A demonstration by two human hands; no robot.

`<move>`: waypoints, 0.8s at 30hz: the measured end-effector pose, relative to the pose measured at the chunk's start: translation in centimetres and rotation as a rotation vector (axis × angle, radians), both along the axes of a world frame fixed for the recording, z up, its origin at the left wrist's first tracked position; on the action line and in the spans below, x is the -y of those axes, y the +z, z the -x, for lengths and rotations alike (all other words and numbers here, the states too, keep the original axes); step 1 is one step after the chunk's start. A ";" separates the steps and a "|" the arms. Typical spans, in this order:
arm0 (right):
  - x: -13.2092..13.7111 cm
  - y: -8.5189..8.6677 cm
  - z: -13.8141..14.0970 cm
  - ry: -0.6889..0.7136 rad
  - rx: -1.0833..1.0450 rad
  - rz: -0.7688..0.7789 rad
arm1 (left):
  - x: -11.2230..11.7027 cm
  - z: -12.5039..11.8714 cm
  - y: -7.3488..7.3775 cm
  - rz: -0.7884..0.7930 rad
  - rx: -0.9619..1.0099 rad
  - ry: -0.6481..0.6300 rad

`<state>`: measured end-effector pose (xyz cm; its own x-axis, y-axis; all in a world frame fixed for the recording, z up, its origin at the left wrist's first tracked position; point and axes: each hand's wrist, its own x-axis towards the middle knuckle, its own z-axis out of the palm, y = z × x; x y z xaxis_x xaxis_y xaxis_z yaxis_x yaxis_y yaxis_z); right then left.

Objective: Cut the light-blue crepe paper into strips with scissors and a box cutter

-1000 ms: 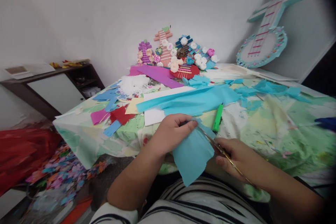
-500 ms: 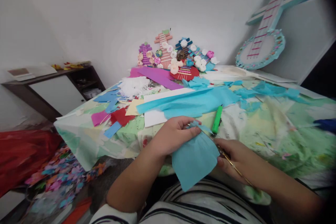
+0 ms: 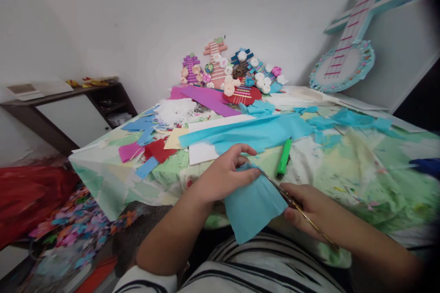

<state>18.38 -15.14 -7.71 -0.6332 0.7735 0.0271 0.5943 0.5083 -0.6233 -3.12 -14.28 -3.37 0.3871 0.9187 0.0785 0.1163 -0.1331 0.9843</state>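
Observation:
A piece of blue crepe paper [image 3: 252, 208] hangs from my left hand [image 3: 228, 174], pinched near its top between thumb and fingers. My right hand [image 3: 309, 208] is closed on a pair of gold-handled scissors [image 3: 292, 202]. Their blades lie along the paper's upper right edge, with the tips close to my left thumb. Just beyond my hands, a green utility knife [image 3: 283, 158] rests on the table. Past it stretches a long sheet of the same blue crepe paper [image 3: 254, 132].
Small decorated paper instruments [image 3: 237, 73] stand against the wall. White shredded paper [image 3: 175, 112], red scraps [image 3: 160, 150] and purple sheets [image 3: 209, 100] lie on the cloth-covered table [image 3: 165, 187]. A large banjo-like model [image 3: 345, 62] leans at the right. Colourful paper flowers [image 3: 85, 229] cover the floor, lower left.
The scissors' blades now show along the paper's top edge, and the strip that stood out there is no longer visible. My left forefinger has lifted slightly.

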 end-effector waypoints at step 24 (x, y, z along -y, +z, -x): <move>0.2 -0.4 0.7 -0.055 -0.006 -0.043 | 0.0 0.0 0.4 -0.186 -0.281 0.035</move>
<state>17.72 -15.31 -8.15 -0.5897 0.8050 0.0648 0.6180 0.5014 -0.6055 -3.13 -14.24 -2.93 0.3862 0.9116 0.1410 0.3870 -0.2988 0.8723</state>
